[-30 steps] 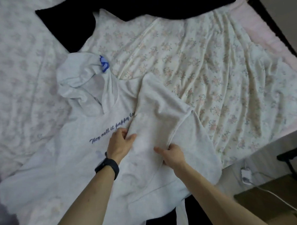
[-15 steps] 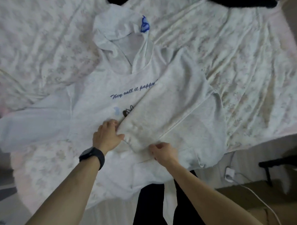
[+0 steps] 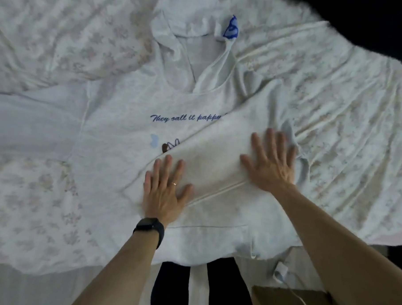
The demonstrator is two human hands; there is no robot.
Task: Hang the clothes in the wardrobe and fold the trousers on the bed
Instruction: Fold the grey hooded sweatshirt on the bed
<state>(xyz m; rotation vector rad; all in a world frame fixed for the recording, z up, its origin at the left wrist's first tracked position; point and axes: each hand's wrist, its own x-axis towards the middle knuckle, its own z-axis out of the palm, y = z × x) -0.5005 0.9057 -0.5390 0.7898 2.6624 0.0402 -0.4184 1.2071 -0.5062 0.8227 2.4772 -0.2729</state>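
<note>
A pale grey hoodie [image 3: 118, 135] with blue script across the chest lies face up on the bed, hood [image 3: 191, 39] toward the far side. Its right sleeve [image 3: 218, 150] is folded diagonally over the chest and covers part of the print. My left hand [image 3: 165, 192], with a ring and a black wristband, presses flat on the sleeve's cuff end. My right hand [image 3: 272, 162] lies flat with spread fingers on the sleeve further up. The other sleeve stretches out to the left.
The bed carries a crumpled floral sheet [image 3: 346, 126]. A dark garment [image 3: 371, 23] lies at the far right corner. Below the bed edge are my dark trousers, a white charger with cable [image 3: 281, 270] and a brown box [image 3: 288, 303] on the floor.
Both hands let go of the folded sleeve's end and opened flat on it. My right hand slid up the sleeve to the right. The view moved closer over the hoodie.
</note>
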